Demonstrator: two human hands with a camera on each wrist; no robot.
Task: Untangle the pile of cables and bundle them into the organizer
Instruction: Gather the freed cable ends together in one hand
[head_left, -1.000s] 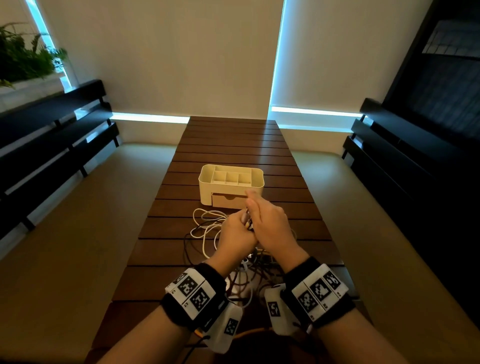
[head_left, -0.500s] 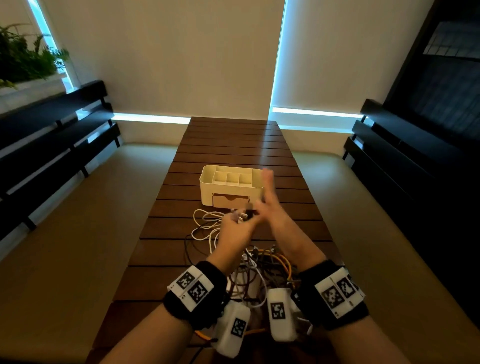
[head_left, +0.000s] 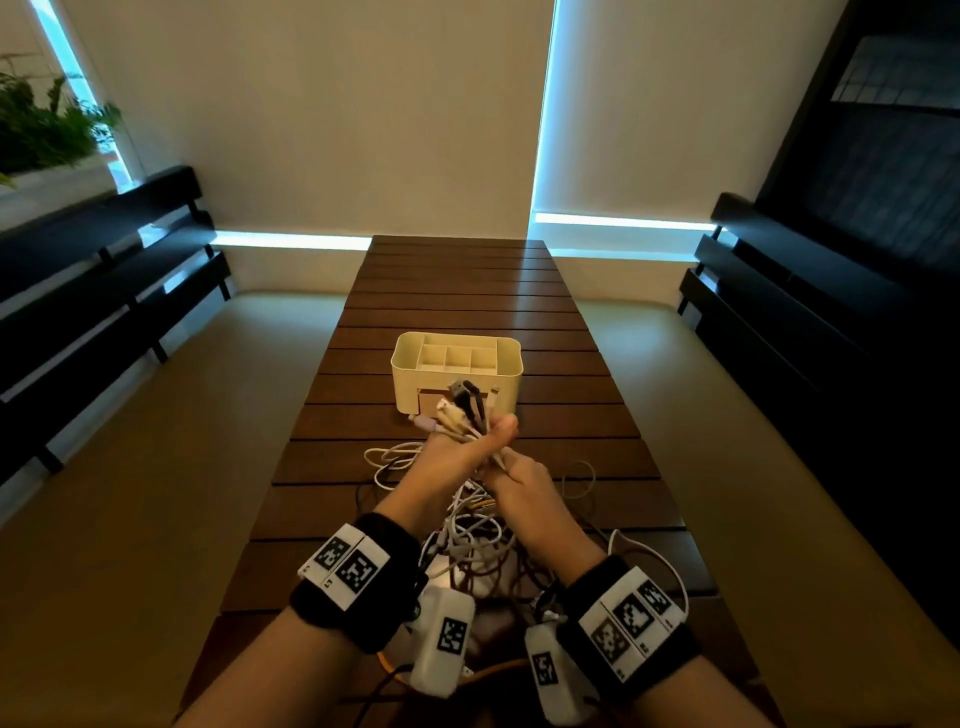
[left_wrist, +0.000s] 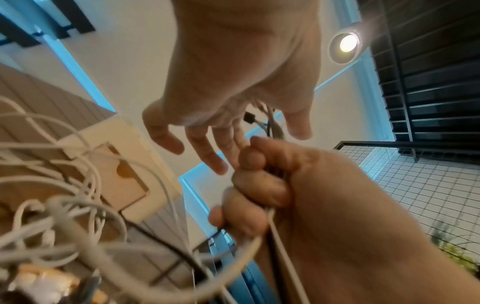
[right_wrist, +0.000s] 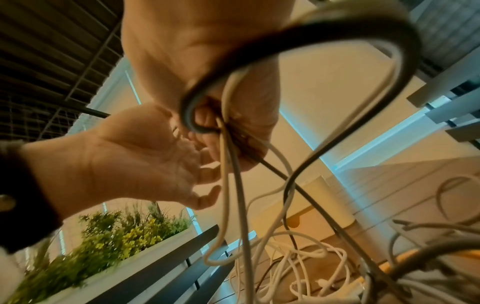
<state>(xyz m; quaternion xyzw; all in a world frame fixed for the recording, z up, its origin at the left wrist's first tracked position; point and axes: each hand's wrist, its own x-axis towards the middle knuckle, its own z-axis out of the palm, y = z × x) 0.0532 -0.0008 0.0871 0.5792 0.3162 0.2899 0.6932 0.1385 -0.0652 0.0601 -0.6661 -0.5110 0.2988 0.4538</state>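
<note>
The cream organizer (head_left: 406, 387) stands mid-table with several compartments, none with anything in it, and a wooden drawer front. A tangled pile of cables (head_left: 470, 545), white, grey, brown and orange, lies between it and me. My right hand (head_left: 524, 488) grips a bundle of white and dark cables in a fist (left_wrist: 259, 185). The bundle's plug ends (head_left: 460, 408) stick up in front of the organizer. My left hand (head_left: 457, 457) is just above the fist, its fingers (left_wrist: 207, 152) relaxed and spread. The bundle passes between its thumb and forefinger.
The slatted wooden table (head_left: 457, 291) runs away from me between pale cushioned benches with dark backrests. A planter with greenery (head_left: 36, 135) sits at the far left. Loose white loops (head_left: 389, 460) lie on the slats left of my hands.
My left hand held the cable ends and my right hand opened, fingers up. Now my right hand grips the bundle from below, my left hand has loosened, and the plug ends stand higher.
</note>
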